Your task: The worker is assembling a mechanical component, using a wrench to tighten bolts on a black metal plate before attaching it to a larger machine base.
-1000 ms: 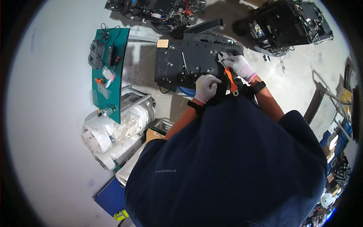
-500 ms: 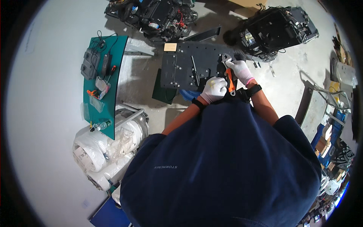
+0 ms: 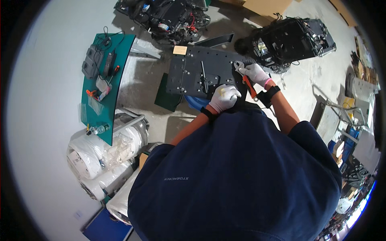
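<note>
A flat black panel with several bolts lies in front of me. My right hand, in a white glove, is closed on an adjustable wrench near its head, at the panel's right end. The wrench's orange handle slants toward me. My left hand, also gloved, is curled closed at the panel's near edge; whatever its fingers hold, if anything, is hidden. On the panel, left of the wrench, rests a slim silver-and-black tool, perhaps a screwdriver. A tan card sits on the far left corner.
To the left stands a green table with a grey case, cables and small tools. Two black wheeled machines are beyond the panel. Plastic-wrapped white rolls lie at lower left, a metal-framed cart at right.
The wrench's handle has swung to the right at its near end, with my right hand still on it. My left hand has shifted slightly left and nearer. The whole view has tilted a little.
</note>
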Available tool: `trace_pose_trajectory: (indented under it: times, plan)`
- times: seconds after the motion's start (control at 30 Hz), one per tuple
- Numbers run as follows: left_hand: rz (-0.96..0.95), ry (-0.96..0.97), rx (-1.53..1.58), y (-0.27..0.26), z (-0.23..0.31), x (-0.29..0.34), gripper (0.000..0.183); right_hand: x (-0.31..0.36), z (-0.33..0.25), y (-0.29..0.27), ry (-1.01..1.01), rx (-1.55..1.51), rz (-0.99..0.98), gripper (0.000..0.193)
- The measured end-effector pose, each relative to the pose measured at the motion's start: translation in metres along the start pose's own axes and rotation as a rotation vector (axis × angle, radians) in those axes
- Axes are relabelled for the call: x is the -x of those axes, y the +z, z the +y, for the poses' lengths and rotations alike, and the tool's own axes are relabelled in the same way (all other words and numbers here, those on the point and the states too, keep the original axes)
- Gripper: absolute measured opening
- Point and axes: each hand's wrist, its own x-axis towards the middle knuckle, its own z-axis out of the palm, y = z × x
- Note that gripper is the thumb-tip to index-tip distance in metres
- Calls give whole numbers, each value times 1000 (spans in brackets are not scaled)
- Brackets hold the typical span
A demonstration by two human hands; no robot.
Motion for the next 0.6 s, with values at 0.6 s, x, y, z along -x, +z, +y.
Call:
trace_pose_trajectory:
  times: [0.6]
  plan:
    - [194, -288, -197, 17, 21, -4, 16, -153, -130, -62, -577, 1068, -834, 36]
